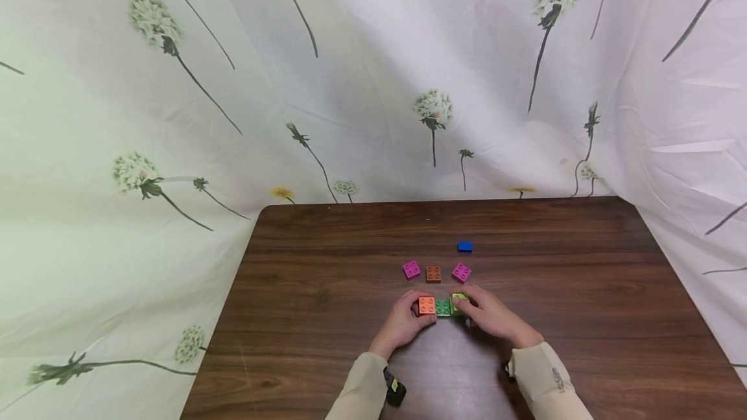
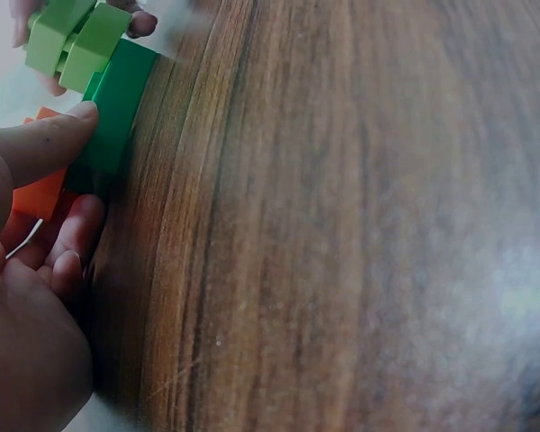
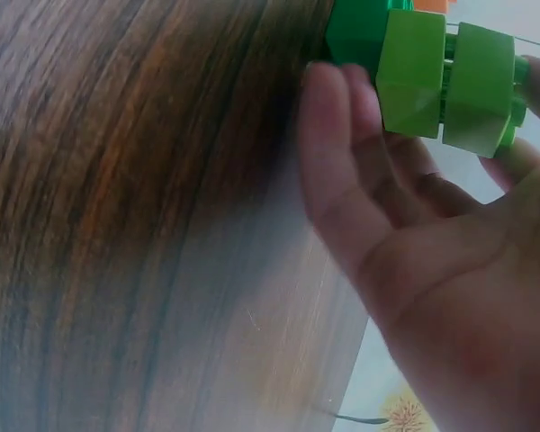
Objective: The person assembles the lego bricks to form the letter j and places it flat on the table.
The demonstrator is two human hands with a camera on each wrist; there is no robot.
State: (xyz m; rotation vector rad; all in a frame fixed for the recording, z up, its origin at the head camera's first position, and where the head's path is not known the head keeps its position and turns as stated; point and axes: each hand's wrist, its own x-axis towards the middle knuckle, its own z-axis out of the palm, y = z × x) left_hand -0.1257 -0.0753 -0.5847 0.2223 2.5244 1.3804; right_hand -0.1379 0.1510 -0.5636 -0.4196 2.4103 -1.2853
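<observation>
On the table, a long dark green toy brick (image 1: 442, 307) carries an orange brick (image 1: 426, 305) at its left end. My left hand (image 1: 404, 321) holds that end, its thumb along the near side. At the right end sits a light green brick (image 3: 412, 76), with a second light green brick (image 3: 480, 85) over it. A narrow gap with studs shows between these two in the right wrist view. My right hand (image 1: 493, 315) pinches the upper light green brick between thumb and finger, its other fingers extended beside the stack.
Behind the hands lie a magenta brick (image 1: 411, 269), a brown brick (image 1: 434, 274) and another magenta brick (image 1: 461, 272). Farther back is a blue brick (image 1: 464, 247). The dark wooden table (image 1: 327, 342) meets a flower-printed cloth (image 1: 373, 115) at its back edge.
</observation>
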